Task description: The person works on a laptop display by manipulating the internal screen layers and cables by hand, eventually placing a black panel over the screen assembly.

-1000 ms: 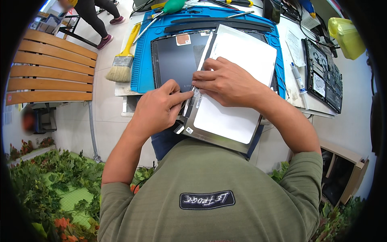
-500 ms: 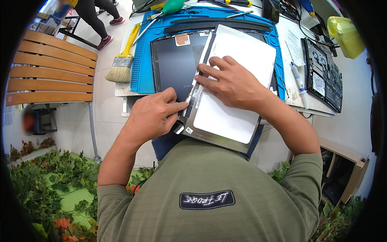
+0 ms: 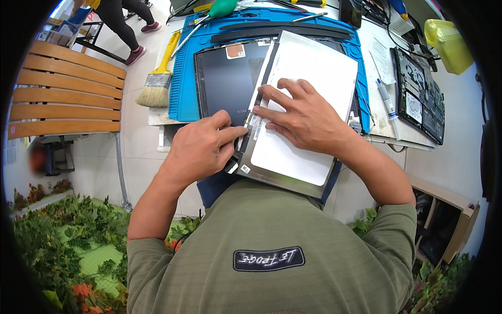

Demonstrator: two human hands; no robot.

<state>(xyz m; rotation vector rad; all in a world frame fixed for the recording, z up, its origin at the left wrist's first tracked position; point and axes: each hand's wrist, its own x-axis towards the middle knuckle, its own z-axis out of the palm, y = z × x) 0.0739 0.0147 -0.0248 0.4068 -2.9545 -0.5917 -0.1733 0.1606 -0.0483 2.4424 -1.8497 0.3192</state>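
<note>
A laptop screen panel [image 3: 308, 65] lies back side up, tilted, its white backing facing me, partly over my lap. It overlaps a dark laptop lid [image 3: 222, 78] on a blue work mat [image 3: 183, 97]. My left hand [image 3: 206, 146] points its index finger onto the narrow strip along the panel's left edge; thumb apart, other fingers curled. What lies under that fingertip is hidden. My right hand [image 3: 308, 115] spreads over the white backing, holding nothing, with fingertips resting on the panel near the same strip.
A wide paintbrush [image 3: 157, 86] lies at the table's left edge, near a green blower bulb [image 3: 224, 8]. On the right are a white marker-like tube [image 3: 387, 99], an opened laptop base [image 3: 418, 97] and a yellow bag [image 3: 448, 47]. A wooden bench [image 3: 68, 94] stands left; a person's legs [image 3: 117, 26] show beyond.
My left index fingertip has slid slightly up and right along the strip. My right hand's fingers have shifted a little and spread more. The panel has barely moved.
</note>
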